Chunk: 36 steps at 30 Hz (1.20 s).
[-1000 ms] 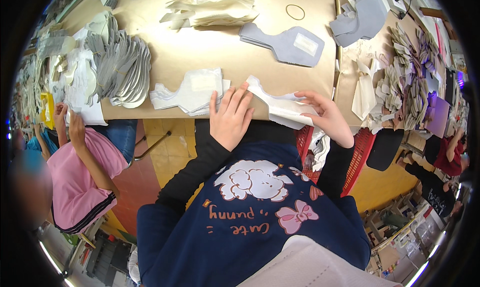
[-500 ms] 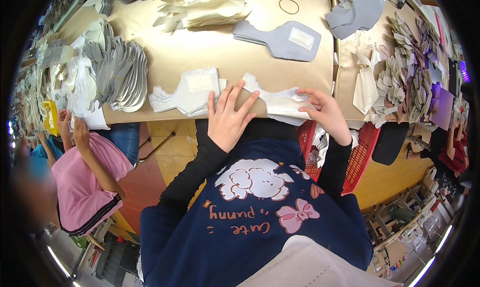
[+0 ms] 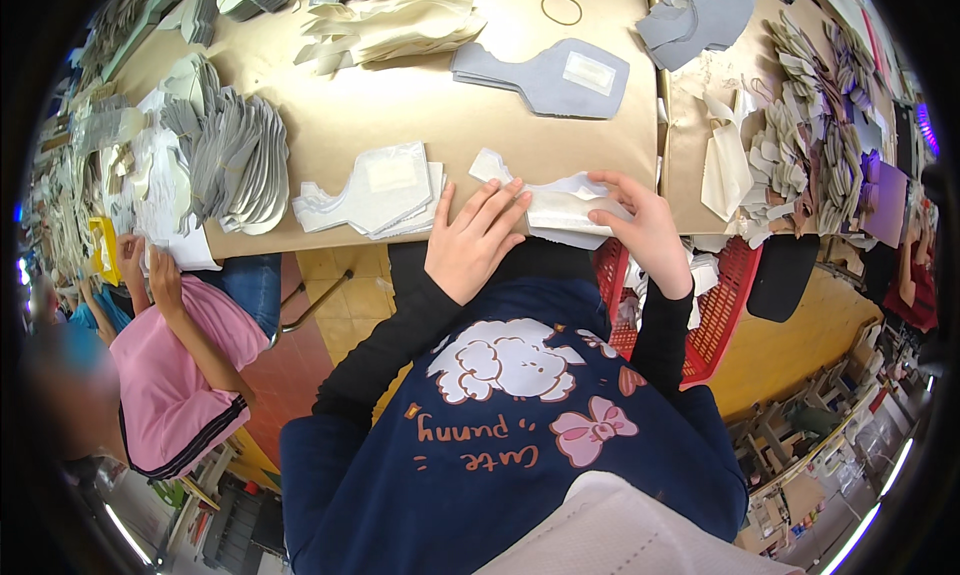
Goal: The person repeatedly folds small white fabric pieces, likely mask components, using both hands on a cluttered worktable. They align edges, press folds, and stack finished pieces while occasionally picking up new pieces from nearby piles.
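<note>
My left hand [image 3: 472,239] lies flat with fingers spread on a white cut fabric piece [image 3: 556,203] at the near edge of the tan table [image 3: 430,105]. My right hand [image 3: 643,227] pinches the same piece at its right end, fingers curled over its edge. A stack of similar white pieces [image 3: 375,190] lies just left of my left hand. Farther back on the table rests a grey shaped piece [image 3: 545,75] with a white patch.
Fanned grey and white cut pieces [image 3: 225,155] fill the table's left side. Cream pieces [image 3: 390,30] and a rubber band [image 3: 562,10] lie at the back. A red basket [image 3: 715,305] sits by my right. A person in pink [image 3: 165,345] works at my left.
Both hands have shifted slightly on the white piece, the left hand's fingers spreading flatter over it. The view has tilted a little toward the table.
</note>
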{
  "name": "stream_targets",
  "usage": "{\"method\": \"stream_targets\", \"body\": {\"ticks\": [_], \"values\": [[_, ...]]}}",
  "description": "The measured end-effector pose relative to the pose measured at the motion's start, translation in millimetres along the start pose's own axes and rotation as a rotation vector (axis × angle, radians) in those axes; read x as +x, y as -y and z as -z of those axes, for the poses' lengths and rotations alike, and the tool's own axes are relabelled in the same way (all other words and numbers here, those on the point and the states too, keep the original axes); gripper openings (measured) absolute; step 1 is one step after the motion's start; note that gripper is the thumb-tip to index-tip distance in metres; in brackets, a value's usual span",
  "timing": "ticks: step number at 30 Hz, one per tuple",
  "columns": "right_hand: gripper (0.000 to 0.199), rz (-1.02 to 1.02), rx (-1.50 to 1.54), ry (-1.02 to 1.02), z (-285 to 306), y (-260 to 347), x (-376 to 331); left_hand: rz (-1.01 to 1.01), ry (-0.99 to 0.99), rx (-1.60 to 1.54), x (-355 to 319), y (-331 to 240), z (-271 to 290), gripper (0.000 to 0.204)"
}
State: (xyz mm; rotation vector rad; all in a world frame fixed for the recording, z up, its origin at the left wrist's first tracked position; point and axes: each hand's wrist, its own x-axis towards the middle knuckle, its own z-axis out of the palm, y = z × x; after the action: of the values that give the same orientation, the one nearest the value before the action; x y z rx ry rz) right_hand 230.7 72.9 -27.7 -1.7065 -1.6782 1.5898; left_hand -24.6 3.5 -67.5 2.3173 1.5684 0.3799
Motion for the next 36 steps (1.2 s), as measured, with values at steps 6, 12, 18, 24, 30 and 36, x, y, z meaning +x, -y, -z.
{"method": "stream_targets", "body": {"ticks": [6,12,18,24,30,36], "values": [[0.045,0.022,-0.083,-0.121,-8.4,2.7,-6.4,-0.05,0.04,-0.024,0.2,1.8,8.0,0.054],[0.043,0.115,-0.187,-0.238,-22.1,2.0,-8.5,-0.096,-0.094,-0.104,11.1,-4.0,-0.3,0.044],[0.047,0.033,-0.135,-0.298,-19.6,2.2,-12.8,-0.152,-0.187,-0.131,39.2,-17.8,-20.6,0.039],[0.057,-0.058,-0.108,-0.292,-16.5,1.6,-24.3,-0.127,-0.14,-0.131,48.5,-20.6,-20.0,0.045],[0.061,-0.101,0.204,-0.311,-22.7,-10.4,-29.5,-0.136,-0.161,-0.062,53.7,-25.6,-22.8,0.05],[0.055,0.031,0.253,-0.416,-28.3,-6.7,-14.2,0.103,-0.203,0.01,59.6,-29.8,-30.8,0.049]]}}
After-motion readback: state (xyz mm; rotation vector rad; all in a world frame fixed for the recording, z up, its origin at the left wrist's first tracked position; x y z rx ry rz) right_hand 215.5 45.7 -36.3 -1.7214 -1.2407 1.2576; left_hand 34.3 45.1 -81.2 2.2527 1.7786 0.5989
